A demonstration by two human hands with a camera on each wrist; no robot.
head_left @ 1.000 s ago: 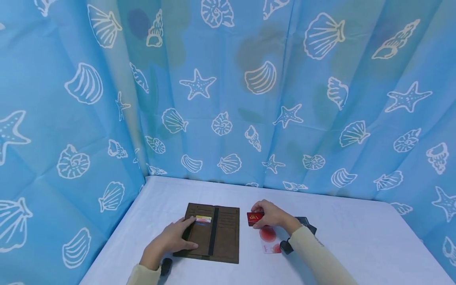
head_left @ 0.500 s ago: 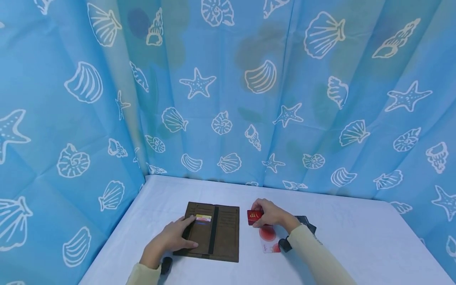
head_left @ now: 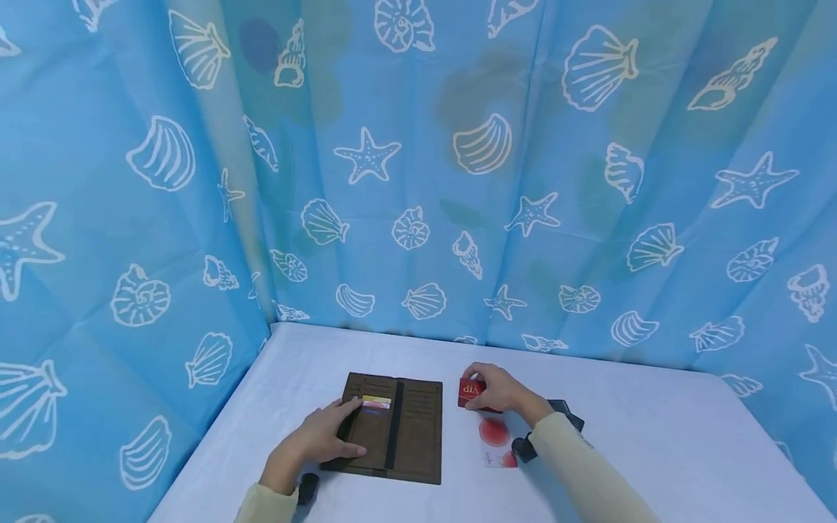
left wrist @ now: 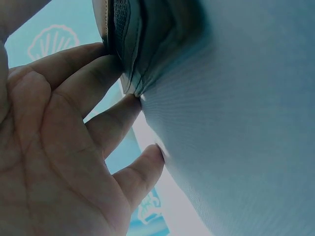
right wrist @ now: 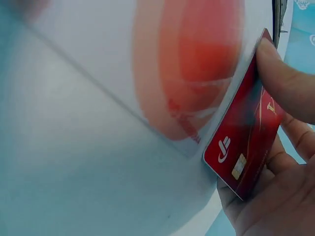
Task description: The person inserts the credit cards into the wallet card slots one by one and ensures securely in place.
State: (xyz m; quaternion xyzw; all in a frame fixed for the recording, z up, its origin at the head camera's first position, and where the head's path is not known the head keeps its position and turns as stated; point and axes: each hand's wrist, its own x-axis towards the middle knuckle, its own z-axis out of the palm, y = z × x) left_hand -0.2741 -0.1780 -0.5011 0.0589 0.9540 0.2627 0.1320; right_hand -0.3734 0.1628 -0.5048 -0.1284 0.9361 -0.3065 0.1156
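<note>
A red, gold-lettered card (right wrist: pixel 243 135) is pinched by the right hand (head_left: pixel 497 389). A brown wallet (head_left: pixel 377 436) is touched by the spread left hand (head_left: pixel 319 434).

The head view was evenly bright; in the left wrist view, the left hand (left wrist: pixel 64 142) lay shadowed, the wallet (left wrist: pixel 152 34) blurred at top.

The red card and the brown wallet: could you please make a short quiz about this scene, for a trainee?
1. Which hand holds the red card?
2. True or false: the brown wallet lies open.
3. Choose one. The pale card with red circles lies (a) inside the wallet, (b) on the white table, (c) beneath the wallet.

Key: 1. The right hand. 2. True. 3. (b).
</note>
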